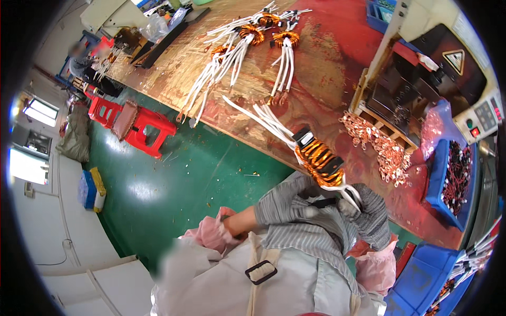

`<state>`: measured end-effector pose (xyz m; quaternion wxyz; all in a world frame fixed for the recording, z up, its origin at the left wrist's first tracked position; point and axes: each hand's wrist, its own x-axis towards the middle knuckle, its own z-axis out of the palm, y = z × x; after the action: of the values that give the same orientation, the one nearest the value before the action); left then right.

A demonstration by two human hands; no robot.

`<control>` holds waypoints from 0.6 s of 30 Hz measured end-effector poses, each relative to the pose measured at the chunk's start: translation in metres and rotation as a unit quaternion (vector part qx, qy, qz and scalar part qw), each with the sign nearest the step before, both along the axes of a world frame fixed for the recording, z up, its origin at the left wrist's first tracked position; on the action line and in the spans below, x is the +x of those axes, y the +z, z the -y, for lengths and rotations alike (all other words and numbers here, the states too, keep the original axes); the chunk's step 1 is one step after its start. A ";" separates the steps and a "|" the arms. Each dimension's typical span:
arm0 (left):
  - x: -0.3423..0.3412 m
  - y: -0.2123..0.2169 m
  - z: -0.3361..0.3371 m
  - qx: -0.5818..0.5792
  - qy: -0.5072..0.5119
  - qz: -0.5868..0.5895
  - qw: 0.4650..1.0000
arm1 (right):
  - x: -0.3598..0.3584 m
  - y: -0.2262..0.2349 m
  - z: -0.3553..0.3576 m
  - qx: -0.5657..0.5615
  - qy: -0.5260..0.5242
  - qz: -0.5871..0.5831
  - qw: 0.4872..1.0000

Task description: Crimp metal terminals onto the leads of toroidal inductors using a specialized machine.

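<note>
A toroidal coil [320,160] with orange copper winding, black end pieces and white sleeved leads is held up at the table's near edge. My left hand [284,203], in a grey knit glove, curls under the coil with its fingers partly hidden behind it. My right hand [370,217], gloved alike, closes round the white leads [349,195] at the coil's near end. Longer white leads [263,121] stretch from its other end over the table. A small dark strip [322,203] shows between my hands; its kind is unclear.
More coils [252,35] with white leads lie farther back on the worn wooden table [321,68]. Copper terminals [377,152] are heaped by a press machine [406,84] at right. Blue bins [433,184] flank it. A red stool [153,129] stands left; a person [80,66] sits beyond.
</note>
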<state>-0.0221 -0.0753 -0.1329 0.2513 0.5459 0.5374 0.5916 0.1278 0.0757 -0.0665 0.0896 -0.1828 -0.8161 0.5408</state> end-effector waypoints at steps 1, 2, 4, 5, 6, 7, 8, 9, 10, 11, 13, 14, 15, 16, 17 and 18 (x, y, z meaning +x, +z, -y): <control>0.005 -0.008 -0.008 -0.052 -0.084 0.315 0.944 | 0.004 0.000 0.002 0.003 -0.002 -0.001 1.000; 0.001 -0.013 -0.017 -0.029 -0.120 0.416 0.901 | 0.009 -0.002 0.002 0.002 -0.001 -0.005 1.000; 0.004 -0.028 -0.023 -0.027 -0.107 0.446 0.888 | 0.015 0.000 0.009 -0.031 -0.009 -0.022 0.999; 0.006 -0.028 -0.026 -0.025 -0.088 0.477 0.874 | 0.020 0.000 0.010 -0.027 -0.012 -0.026 0.999; 0.008 -0.025 -0.027 -0.023 -0.093 0.473 0.876 | 0.026 0.000 0.011 -0.006 -0.009 -0.022 1.000; 0.012 -0.021 -0.026 -0.007 -0.096 0.472 0.877 | 0.032 0.000 0.013 0.017 -0.007 -0.019 1.000; 0.017 -0.011 -0.028 0.006 -0.105 0.469 0.877 | 0.038 0.000 0.014 0.016 -0.007 -0.052 0.998; 0.019 0.000 -0.031 0.020 -0.116 0.466 0.877 | 0.042 -0.001 0.016 0.024 -0.018 -0.058 0.998; 0.022 0.016 -0.033 0.040 -0.146 0.472 0.868 | 0.045 -0.002 0.017 -0.065 -0.022 -0.053 0.996; 0.023 0.024 -0.037 0.050 -0.117 0.453 0.882 | 0.048 -0.002 0.016 -0.153 -0.028 -0.053 0.986; 0.017 0.041 -0.058 0.145 -0.070 0.401 0.902 | 0.034 0.010 0.009 -0.147 0.014 -0.123 0.981; 0.009 0.045 -0.063 0.137 0.003 0.353 0.925 | 0.028 0.013 0.004 -0.195 0.034 -0.130 0.972; -0.018 0.031 -0.062 0.023 0.134 0.069 0.988 | 0.017 0.038 0.003 -0.262 0.071 -0.097 0.957; -0.015 0.078 -0.069 0.165 0.297 -0.345 0.875 | 0.005 0.031 0.004 -0.254 0.041 -0.159 0.953; -0.028 0.081 -0.074 0.239 0.307 -0.414 0.823 | -0.009 0.027 0.000 -0.145 0.023 -0.255 0.956; -0.045 0.083 -0.074 0.172 0.299 -0.290 0.893 | -0.014 0.028 -0.003 -0.297 0.045 -0.190 0.935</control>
<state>-0.0671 -0.0010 -0.0501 -0.2025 0.5412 0.6145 0.5371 0.1134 0.0785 -0.0386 0.1597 -0.0581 -0.5934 0.7868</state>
